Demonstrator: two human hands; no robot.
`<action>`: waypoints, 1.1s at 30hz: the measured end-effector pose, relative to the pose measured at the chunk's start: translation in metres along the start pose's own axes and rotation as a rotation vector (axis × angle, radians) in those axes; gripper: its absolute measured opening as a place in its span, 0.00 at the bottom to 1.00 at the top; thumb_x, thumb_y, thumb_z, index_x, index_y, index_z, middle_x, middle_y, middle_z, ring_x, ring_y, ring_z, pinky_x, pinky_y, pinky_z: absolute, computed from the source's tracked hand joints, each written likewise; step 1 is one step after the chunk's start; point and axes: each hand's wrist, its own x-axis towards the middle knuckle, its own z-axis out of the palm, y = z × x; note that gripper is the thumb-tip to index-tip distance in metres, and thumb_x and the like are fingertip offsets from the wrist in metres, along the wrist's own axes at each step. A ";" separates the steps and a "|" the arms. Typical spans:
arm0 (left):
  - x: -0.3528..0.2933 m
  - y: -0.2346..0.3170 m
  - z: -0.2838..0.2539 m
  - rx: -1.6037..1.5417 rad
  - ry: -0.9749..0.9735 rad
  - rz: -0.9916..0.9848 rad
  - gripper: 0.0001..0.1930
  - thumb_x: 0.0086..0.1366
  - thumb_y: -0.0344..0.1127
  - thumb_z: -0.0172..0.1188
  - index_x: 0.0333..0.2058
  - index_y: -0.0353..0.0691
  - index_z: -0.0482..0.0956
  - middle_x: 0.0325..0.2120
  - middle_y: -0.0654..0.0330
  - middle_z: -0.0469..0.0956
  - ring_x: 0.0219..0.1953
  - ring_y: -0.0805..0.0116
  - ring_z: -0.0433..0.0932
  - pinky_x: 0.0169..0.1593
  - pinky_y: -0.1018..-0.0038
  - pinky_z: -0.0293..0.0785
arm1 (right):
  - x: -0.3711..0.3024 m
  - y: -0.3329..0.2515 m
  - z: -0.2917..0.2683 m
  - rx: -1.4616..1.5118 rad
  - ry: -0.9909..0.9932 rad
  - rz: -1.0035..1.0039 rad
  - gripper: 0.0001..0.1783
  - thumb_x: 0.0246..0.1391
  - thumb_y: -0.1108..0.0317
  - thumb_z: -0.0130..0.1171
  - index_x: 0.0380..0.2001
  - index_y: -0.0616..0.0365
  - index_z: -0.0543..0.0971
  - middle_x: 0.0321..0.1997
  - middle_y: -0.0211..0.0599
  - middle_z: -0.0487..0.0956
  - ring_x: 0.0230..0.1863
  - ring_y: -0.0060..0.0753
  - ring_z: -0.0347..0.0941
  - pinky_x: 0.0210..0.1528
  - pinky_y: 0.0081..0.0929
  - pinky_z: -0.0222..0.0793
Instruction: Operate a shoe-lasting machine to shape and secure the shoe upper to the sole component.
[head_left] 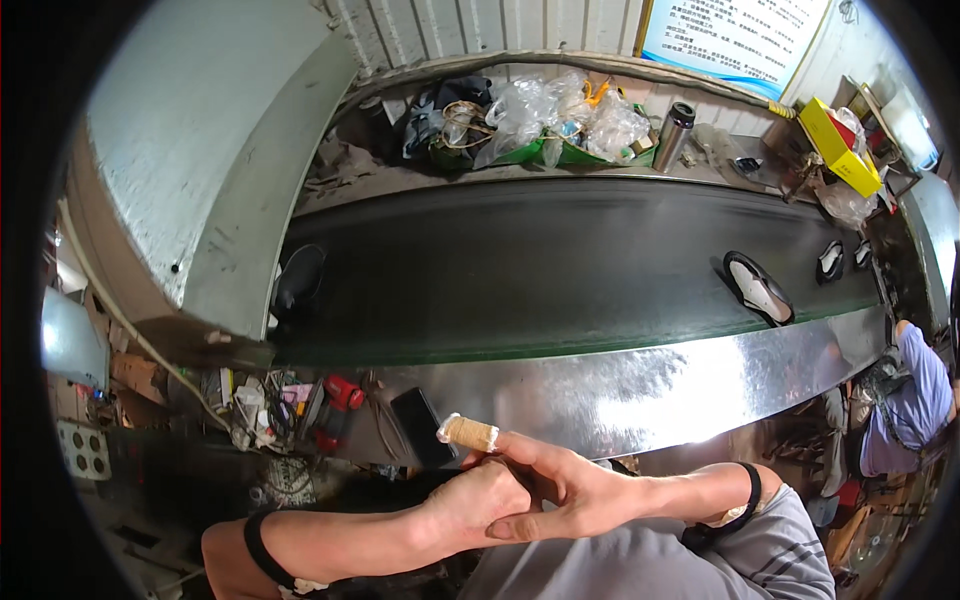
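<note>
My hands are together in front of my body at the near edge of the metal ledge. My left hand [485, 500] is closed in a fist, its fingers mostly hidden. Over it lies my right hand [572, 492], thumb across the left wrist. One finger, apparently the right hand's forefinger, points left and wears a tan wrapping [468, 432] with a white end. Just beyond that fingertip a black phone [420, 424] lies on the ledge. On the dark conveyor belt [520, 270] are a black shoe with a pale inside [758, 288] and a dark shoe-like item [298, 280].
Two small black shoes [830, 262] stand at the belt's right end. Behind it are green bins [600, 155] of plastic bags, a steel flask [674, 137] and a yellow box [838, 148]. A red tool [342, 394] lies at left. Another person [908, 405] is at far right.
</note>
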 end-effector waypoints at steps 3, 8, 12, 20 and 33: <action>0.008 -0.026 -0.003 0.117 0.114 0.079 0.10 0.56 0.40 0.58 0.21 0.42 0.79 0.15 0.62 0.74 0.19 0.64 0.78 0.25 0.63 0.73 | 0.018 -0.001 -0.009 0.145 0.032 0.026 0.49 0.56 0.74 0.70 0.74 0.59 0.53 0.62 0.39 0.69 0.63 0.27 0.65 0.64 0.26 0.64; -0.006 -0.205 0.033 -0.330 0.274 -0.522 0.18 0.59 0.50 0.65 0.27 0.38 0.82 0.28 0.51 0.83 0.37 0.47 0.81 0.42 0.56 0.79 | 0.038 0.058 -0.105 -0.138 0.566 0.190 0.47 0.57 0.64 0.71 0.74 0.50 0.56 0.66 0.45 0.72 0.69 0.40 0.66 0.69 0.40 0.63; -0.145 -0.372 0.129 0.319 0.149 -1.259 0.47 0.47 0.39 0.78 0.64 0.36 0.62 0.61 0.44 0.69 0.63 0.45 0.69 0.66 0.53 0.67 | 0.044 0.096 -0.162 -0.114 0.607 0.235 0.36 0.66 0.77 0.56 0.74 0.51 0.56 0.44 0.47 0.83 0.47 0.30 0.80 0.58 0.32 0.75; -0.101 -0.436 0.132 -1.289 0.509 -0.868 0.13 0.59 0.32 0.68 0.40 0.31 0.85 0.34 0.55 0.86 0.38 0.68 0.84 0.43 0.72 0.80 | 0.165 0.151 -0.172 0.447 0.727 0.359 0.66 0.58 0.63 0.71 0.76 0.33 0.26 0.78 0.41 0.54 0.73 0.41 0.61 0.68 0.59 0.61; -0.260 -0.506 0.260 -0.280 0.058 -2.033 0.34 0.56 0.38 0.70 0.60 0.29 0.71 0.56 0.40 0.75 0.60 0.43 0.73 0.66 0.57 0.66 | 0.124 0.152 -0.161 0.907 0.715 0.315 0.39 0.67 0.63 0.60 0.73 0.21 0.54 0.63 0.27 0.72 0.68 0.35 0.63 0.68 0.71 0.52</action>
